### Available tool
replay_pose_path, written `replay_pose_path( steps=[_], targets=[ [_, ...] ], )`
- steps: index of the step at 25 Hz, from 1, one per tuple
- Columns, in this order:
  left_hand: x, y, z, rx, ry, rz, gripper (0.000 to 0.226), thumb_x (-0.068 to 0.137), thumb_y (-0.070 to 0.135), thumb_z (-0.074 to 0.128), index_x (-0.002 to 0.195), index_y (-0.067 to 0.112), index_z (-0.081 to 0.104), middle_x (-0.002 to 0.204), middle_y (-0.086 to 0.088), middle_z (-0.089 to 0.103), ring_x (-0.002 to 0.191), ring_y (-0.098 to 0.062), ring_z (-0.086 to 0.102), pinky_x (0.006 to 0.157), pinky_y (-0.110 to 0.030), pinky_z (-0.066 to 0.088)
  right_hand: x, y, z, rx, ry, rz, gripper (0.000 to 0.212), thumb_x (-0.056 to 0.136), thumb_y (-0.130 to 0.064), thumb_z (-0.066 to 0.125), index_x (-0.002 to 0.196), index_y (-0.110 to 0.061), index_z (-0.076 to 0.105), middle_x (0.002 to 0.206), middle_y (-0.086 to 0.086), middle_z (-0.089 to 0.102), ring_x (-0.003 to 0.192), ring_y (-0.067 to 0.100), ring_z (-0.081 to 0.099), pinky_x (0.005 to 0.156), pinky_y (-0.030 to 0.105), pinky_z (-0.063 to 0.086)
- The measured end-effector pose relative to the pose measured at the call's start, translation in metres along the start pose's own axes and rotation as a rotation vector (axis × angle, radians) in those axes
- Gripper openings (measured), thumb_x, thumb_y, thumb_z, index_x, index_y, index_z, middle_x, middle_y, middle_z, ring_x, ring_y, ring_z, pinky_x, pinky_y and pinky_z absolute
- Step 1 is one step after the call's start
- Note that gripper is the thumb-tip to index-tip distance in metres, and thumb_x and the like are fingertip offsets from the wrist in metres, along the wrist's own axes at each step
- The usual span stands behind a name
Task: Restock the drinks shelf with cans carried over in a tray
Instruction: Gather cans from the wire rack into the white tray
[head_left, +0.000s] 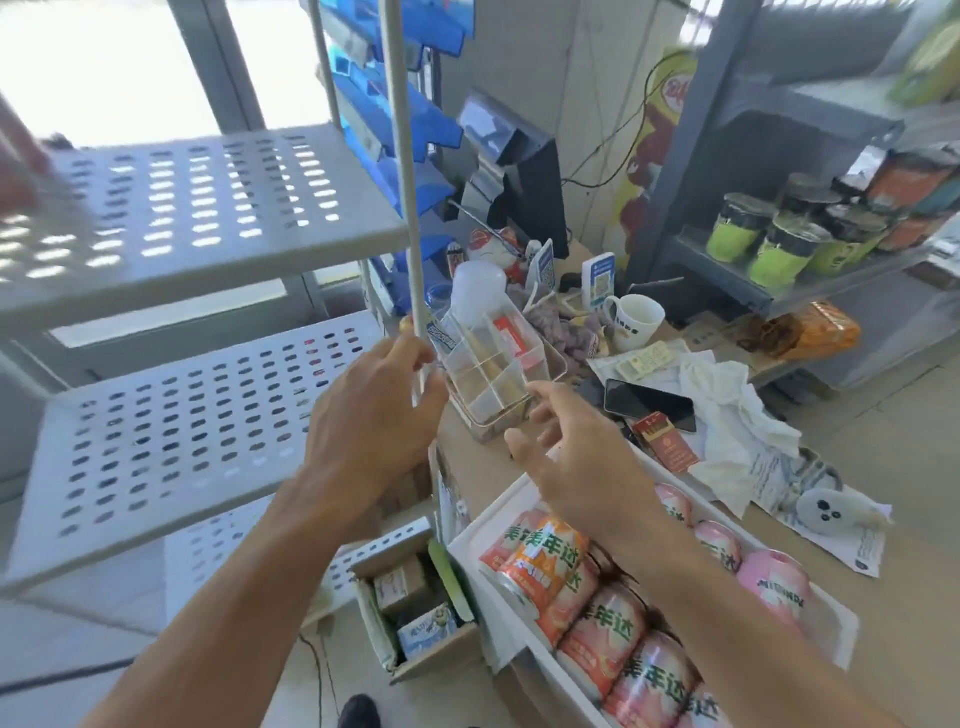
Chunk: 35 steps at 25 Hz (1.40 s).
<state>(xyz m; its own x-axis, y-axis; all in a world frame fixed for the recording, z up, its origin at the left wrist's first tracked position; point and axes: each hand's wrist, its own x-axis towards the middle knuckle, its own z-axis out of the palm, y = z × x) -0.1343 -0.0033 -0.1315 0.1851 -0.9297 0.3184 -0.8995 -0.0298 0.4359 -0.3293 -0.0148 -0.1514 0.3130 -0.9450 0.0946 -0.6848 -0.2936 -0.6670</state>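
Observation:
A white tray (836, 629) sits on the counter at lower right. It holds several orange cans (545, 566) and pink cans (774, 582) lying on their sides. The white perforated shelf rack (171, 436) stands at left, and its visible tiers are bare. My left hand (374, 421) grips the rack's upright front post (402, 171), with thumb and fingers curled round it. My right hand (566, 457) hovers over the far end of the tray with fingers spread, holding nothing.
A clear plastic organiser (493, 379) stands just beyond my hands. A mug (636, 319), phone (649, 405), cigarette pack (665, 441) and crumpled paper clutter the counter. An open cardboard box (410, 608) sits on the floor. A grey shelf (810, 280) with cups stands at right.

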Motion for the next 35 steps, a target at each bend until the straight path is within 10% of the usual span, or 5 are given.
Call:
replay_pose_path(
  steps=[15,35],
  targets=[
    [-0.001,-0.133,-0.176,0.1,0.459,-0.296,0.021,0.094,0.038,0.05,0.109,0.027,0.058,0.109,0.007,0.061,0.094,-0.016,0.059,0.076,-0.035,0.047,0.114,-0.242,0.061,-0.118,0.022,-0.823,0.057,0.093,-0.038,0.058,0.144,-0.023,0.037,0.129,0.002,0.053,0.117,0.02,0.052,0.084,0.032,0.041],
    [-0.008,-0.293,-0.24,0.253,0.5,-0.432,0.024,0.095,0.041,0.044,0.109,0.025,0.056,0.104,0.004,0.063,0.088,-0.019,0.06,0.073,-0.038,0.051,0.198,-0.424,0.226,-0.158,-0.098,-0.835,0.073,0.09,-0.033,0.063,0.148,-0.029,0.019,0.14,0.019,0.039,0.112,0.039,0.056,0.087,0.047,0.049]
  ],
)
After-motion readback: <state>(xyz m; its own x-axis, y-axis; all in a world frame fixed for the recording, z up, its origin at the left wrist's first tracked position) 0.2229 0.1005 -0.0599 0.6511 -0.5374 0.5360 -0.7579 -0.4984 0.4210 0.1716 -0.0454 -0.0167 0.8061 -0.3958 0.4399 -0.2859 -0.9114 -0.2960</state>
